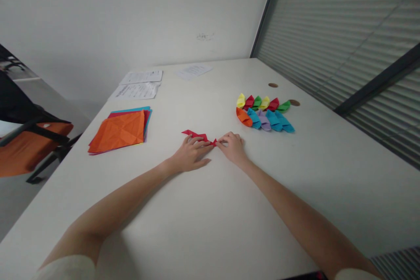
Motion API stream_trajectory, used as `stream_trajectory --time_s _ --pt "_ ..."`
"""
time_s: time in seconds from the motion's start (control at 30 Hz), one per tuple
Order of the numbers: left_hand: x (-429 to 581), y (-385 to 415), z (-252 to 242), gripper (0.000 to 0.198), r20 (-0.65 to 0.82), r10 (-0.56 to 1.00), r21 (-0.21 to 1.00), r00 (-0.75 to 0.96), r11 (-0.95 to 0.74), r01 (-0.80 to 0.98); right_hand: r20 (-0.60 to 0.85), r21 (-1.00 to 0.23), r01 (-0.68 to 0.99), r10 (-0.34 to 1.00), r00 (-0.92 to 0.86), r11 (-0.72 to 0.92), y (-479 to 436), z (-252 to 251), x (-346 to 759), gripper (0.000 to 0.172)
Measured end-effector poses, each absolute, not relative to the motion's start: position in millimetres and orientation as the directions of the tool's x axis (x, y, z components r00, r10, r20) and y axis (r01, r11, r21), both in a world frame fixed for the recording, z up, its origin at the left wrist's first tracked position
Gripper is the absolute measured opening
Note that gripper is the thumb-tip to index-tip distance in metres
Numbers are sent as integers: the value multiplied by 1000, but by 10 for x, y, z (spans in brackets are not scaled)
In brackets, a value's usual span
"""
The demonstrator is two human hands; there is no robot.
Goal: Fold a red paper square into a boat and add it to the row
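A narrow strip of folded red paper (197,135) lies on the white table in front of me, its pointed left end free. My left hand (193,153) rests flat across it, fingers stretched out and pressing it against the tabletop, so part of the paper is hidden. At the paper's right end, my right hand (232,146) pinches the small tip between thumb and fingers. The fingertips of both hands are close together there.
Left of my hands is a stack of coloured paper sheets (121,130), orange on top. Two rows of folded paper pieces (262,116) lie to the right. Printed sheets (138,89) are further back. An orange chair (36,144) stands beyond the left edge; blinds (344,30) are at right.
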State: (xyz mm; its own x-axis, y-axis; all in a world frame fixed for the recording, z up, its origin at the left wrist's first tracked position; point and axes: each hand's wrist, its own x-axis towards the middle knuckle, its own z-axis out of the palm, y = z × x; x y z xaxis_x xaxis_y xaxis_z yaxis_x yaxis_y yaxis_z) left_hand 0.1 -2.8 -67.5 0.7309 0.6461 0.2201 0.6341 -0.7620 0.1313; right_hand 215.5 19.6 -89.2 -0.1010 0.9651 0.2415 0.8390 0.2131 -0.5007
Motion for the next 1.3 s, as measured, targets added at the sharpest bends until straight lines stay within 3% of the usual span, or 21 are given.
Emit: stream_trajectory --time_s 0.13,0.3,0.4,0.7,0.93,1.17,1.3 --pt "12 -26 -682 54 242 658 177 713 -752 635 334 -464 827 927 -169 318 147 -841 2164 13" --pt "10 -25 -681 51 255 672 211 695 -740 639 426 -257 818 820 -383 515 71 -774 2201 14" --pt "1 -21 -683 47 257 673 225 693 -739 634 426 -204 803 790 -442 559 63 -782 2232 17" --pt "4 -32 -677 44 251 681 230 688 -732 641 422 -195 789 776 -469 583 79 -804 2224 17" --pt "2 -28 -689 55 249 664 206 705 -748 631 431 -235 757 764 -481 609 88 -810 2227 18" --pt "1 -21 -696 52 252 653 175 715 -757 630 411 -290 748 784 -466 597 91 -811 2240 17" --pt "6 -25 -686 51 247 655 166 714 -755 634 378 -231 780 792 -479 582 51 -753 2224 19"
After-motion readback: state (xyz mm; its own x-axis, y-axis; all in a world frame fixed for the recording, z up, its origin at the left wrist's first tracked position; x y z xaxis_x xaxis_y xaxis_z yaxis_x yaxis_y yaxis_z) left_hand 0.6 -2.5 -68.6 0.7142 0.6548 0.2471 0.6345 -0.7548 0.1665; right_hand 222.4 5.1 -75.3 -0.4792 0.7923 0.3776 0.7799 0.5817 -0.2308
